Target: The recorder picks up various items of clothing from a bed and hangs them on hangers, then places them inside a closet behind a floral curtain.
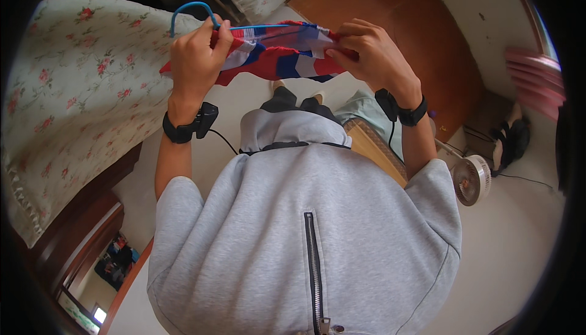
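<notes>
A blue clothes hanger [194, 3] and a red, white and blue patterned garment [268, 63] are held up in front of me, stretched between both hands. My left hand [198, 60] is closed at the hanger's left end, below its curved hook, and pinches the garment's edge there. The hanger's bar runs along the garment's upper opening. My right hand [372, 51] grips the garment's right end between thumb and fingers. Whether those fingers also touch the hanger is hidden. The gathered edge looks like an elastic waistband; the garment's exact kind cannot be made out.
To the left hangs or lies a pale floral cloth [85, 72]. A brown wooden door [397, 11] stands at the far right. Below my right forearm are a wooden box-like piece [375, 146] and a small white fan [472, 179]. Pink slats [534, 79] show at the right edge.
</notes>
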Demonstrator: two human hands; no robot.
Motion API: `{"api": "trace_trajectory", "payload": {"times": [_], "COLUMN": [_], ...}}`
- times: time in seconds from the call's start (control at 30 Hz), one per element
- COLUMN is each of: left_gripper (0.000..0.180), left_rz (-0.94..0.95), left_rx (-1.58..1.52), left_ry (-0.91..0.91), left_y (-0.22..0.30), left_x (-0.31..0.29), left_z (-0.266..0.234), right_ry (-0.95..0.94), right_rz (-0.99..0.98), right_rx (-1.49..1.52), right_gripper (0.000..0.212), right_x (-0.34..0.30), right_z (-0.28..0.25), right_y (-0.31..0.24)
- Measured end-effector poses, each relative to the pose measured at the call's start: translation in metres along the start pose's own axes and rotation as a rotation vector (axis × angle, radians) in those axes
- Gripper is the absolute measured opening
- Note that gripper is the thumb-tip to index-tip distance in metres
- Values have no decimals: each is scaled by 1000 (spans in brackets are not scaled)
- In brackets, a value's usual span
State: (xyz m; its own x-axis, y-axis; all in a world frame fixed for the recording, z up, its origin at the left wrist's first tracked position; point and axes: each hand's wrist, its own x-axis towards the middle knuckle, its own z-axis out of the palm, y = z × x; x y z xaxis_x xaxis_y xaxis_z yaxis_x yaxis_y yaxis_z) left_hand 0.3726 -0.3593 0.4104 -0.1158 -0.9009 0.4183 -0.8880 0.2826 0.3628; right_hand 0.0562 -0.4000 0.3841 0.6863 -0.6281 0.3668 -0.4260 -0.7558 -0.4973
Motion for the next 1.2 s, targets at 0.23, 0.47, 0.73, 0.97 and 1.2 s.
{"api": "trace_trajectory", "payload": {"times": [0.23, 0.47, 0.73, 0.97, 1.2], "left_gripper": [20, 21, 30, 30, 24], "left_rz": [161, -34, 59, -219, -184], "left_rx": [-301, -601, -525, -608, -674], "left_ry": [-82, -30, -113, -101, -82], "left_y": [-11, -65, -101, -178, -188], "left_x": [11, 17, 10, -11, -14], "left_z": [19, 5, 13, -5, -9], "right_ry": [-126, -28, -205, -120, -11], "right_rz": [-27, 298, 32, 249, 472], "right_rx": [86, 215, 19, 78, 408], "right_gripper": [22, 40, 17, 18, 24], "right_x": [65, 99, 150, 163, 157], "right_z": [17, 48, 91, 78, 71], "right_y": [-33, -35, -47, -33, 6]}}
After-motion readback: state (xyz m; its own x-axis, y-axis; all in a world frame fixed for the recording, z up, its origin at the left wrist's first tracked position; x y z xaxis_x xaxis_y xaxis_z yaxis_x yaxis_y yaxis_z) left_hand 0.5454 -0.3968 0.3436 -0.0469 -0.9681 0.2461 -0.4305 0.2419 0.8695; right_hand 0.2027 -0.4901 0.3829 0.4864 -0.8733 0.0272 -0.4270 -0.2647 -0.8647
